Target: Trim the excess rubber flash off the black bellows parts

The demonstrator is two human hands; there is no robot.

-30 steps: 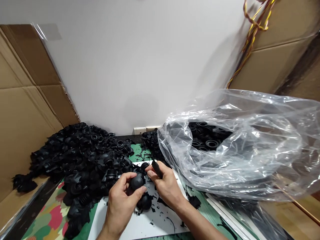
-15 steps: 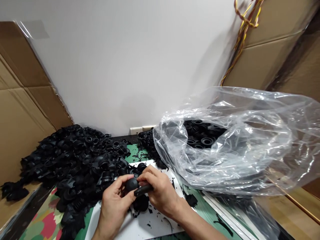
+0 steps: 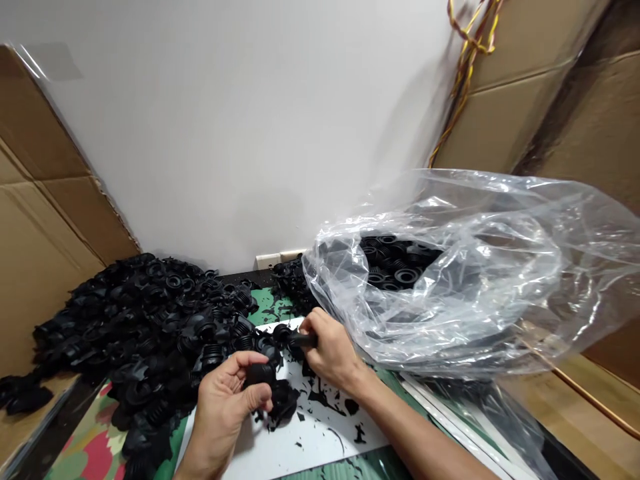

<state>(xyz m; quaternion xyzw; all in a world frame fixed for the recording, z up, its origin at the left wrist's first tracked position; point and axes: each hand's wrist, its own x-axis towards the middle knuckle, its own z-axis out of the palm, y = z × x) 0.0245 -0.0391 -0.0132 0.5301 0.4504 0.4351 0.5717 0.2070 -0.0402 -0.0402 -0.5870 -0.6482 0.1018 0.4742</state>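
My left hand (image 3: 223, 407) has its thumb and fingers closed around a black rubber bellows (image 3: 260, 375). Under that bellows, a clump of black rubber (image 3: 284, 403) rests on a white board (image 3: 295, 447). Farther to the right, my right hand (image 3: 330, 347) is wrapped round a short black handle (image 3: 303, 340), whose working end I cannot make out. The two hands are apart. Just left of the handle, a few more black ribbed pieces (image 3: 283, 332) lie at the board's back edge. Thin black scraps (image 3: 325, 397) are scattered over the board.
A large heap of black rubber parts (image 3: 160, 320) covers the left side. At the right stands an open clear plastic bag (image 3: 460, 327) holding black rings (image 3: 406, 275). Cardboard (image 3: 45, 200) flanks the left, a white wall (image 3: 225, 133) the back, and yellow-brown twisted wires (image 3: 463, 80) hang at right.
My right hand has moved up and away from the bellows with the black handle. The left hand still holds the bellows, now turned. The view has shifted slightly.
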